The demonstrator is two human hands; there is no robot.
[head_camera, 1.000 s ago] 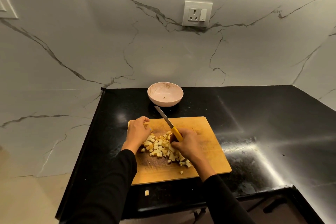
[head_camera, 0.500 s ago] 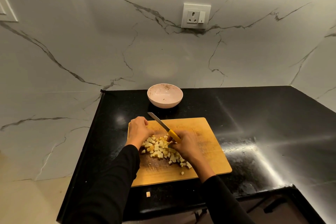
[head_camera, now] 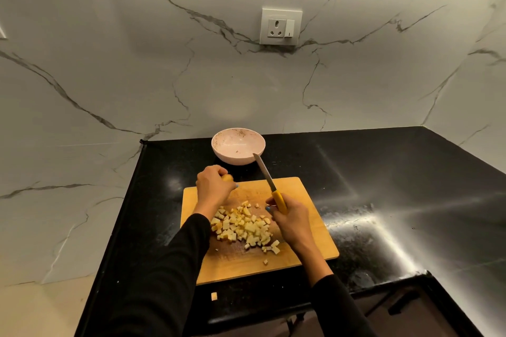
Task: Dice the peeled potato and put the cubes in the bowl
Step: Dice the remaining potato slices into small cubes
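My right hand [head_camera: 291, 223] curled round yellow-handled knife [head_camera: 271, 186]; blade lifted off pile since half second ago, tip now pointing at pink round bowl [head_camera: 238, 150]. My left hand [head_camera: 213, 189] pinches yellowish potato piece [head_camera: 227, 178], moved up from cubes to far edge of wooden cutting board [head_camera: 306, 227]. Heap of pale potato cubes [head_camera: 243, 227] stays mid-board. One stray cube [head_camera: 213, 296] on black counter [head_camera: 383, 186], near edge. Bowl holds no cubes.
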